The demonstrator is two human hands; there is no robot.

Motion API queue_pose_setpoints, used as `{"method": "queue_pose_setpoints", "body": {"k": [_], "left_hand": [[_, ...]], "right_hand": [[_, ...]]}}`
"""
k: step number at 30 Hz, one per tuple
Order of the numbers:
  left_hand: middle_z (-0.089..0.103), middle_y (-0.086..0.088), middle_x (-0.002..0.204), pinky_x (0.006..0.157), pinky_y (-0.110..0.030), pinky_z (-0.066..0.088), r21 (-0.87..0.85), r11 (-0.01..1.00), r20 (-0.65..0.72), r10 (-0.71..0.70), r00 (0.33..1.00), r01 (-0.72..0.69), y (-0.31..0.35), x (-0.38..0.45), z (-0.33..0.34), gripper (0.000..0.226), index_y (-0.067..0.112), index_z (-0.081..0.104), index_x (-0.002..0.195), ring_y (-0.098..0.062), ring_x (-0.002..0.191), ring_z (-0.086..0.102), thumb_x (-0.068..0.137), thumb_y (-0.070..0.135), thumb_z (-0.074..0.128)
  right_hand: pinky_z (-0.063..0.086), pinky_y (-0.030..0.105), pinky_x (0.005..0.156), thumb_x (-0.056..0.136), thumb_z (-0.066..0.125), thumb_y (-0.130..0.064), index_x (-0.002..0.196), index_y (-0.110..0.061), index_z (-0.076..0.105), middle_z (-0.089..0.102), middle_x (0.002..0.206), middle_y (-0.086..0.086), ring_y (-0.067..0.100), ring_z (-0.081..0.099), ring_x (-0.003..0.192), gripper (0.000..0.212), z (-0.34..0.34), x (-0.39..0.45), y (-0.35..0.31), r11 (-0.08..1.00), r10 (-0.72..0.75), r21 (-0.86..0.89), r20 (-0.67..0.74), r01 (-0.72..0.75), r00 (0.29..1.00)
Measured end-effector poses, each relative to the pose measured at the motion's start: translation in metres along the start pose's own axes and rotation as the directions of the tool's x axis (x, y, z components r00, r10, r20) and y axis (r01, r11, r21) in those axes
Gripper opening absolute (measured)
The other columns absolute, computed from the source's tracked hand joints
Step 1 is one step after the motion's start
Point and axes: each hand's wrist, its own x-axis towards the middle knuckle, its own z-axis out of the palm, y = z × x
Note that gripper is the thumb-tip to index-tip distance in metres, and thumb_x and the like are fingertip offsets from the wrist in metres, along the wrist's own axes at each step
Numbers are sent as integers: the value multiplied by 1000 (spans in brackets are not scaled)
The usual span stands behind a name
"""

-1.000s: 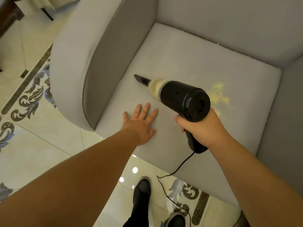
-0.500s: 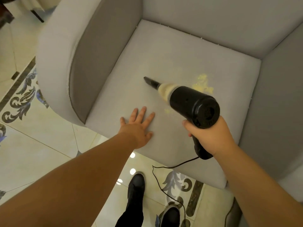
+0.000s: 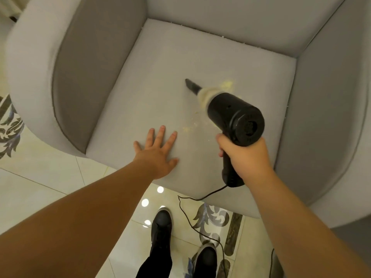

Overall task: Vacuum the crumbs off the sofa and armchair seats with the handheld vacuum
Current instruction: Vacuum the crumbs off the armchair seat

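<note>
A grey armchair fills the view, its seat cushion (image 3: 160,81) facing me. My right hand (image 3: 248,157) grips the handle of a black handheld vacuum (image 3: 234,115), whose narrow nozzle tip (image 3: 188,83) points up-left at the middle of the seat. Its clear dust cup holds yellowish debris. Yellow crumbs (image 3: 226,85) lie just behind the nozzle, and a thin scatter of crumbs (image 3: 190,125) sits below the vacuum body. My left hand (image 3: 158,151) presses flat on the cushion's front edge with fingers spread.
The armchair's left arm (image 3: 40,73) and right arm (image 3: 329,117) wall in the seat. The vacuum's black cord (image 3: 192,221) hangs from the handle to the glossy patterned tile floor (image 3: 50,177). My two black shoes (image 3: 162,227) stand before the chair.
The vacuum nozzle has swept rightward across the seat toward the yellow crumb patch, and the view has shifted with it. My left hand has stayed flat on the cushion front.
</note>
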Motion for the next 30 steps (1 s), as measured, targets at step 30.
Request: {"method": "queue_pose_setpoints", "body": {"k": [30], "left_hand": [[-28, 6, 169, 127, -53, 2, -147, 988, -107, -66, 992, 50, -4, -36, 36, 88, 36, -22, 160, -24, 157, -20, 101, 63, 37]], "right_hand": [[57, 39, 81, 79, 81, -31, 102, -17, 71, 75, 80, 5, 21, 74, 82, 29, -32, -84, 73, 992, 93, 93, -64, -87, 994]]}}
